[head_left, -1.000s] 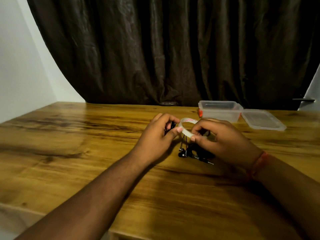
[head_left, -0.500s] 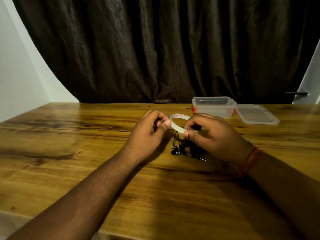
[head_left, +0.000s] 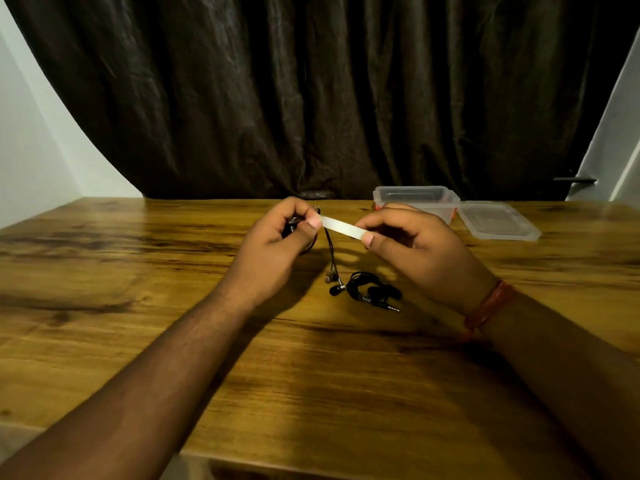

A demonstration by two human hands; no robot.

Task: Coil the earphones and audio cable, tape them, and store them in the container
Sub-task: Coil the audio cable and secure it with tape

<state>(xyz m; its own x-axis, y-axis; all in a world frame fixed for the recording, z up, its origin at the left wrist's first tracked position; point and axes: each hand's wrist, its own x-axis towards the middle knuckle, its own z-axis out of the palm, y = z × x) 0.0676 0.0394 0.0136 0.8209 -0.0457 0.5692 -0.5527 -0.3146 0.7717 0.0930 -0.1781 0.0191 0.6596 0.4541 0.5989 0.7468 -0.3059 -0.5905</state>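
My left hand (head_left: 277, 244) is closed around a black coil of earphone wire, mostly hidden in the palm; two earbuds (head_left: 334, 284) dangle from it down to the table. A white strip of tape (head_left: 343, 228) stretches between my left thumb and the pinched fingertips of my right hand (head_left: 415, 251). A second black coiled cable (head_left: 372, 291) with a metal jack plug lies on the wooden table below my right hand. The clear plastic container (head_left: 415, 199) stands open at the back right.
The container's clear lid (head_left: 498, 221) lies flat to its right. A dark curtain hangs behind the table (head_left: 138, 306). A door with a black handle (head_left: 575, 180) is at the far right. An orange thread band circles my right wrist.
The tape went from a curved loop to a straight strip pulled taut between both hands. My hands moved apart and rose slightly, uncovering the coiled cable on the table.
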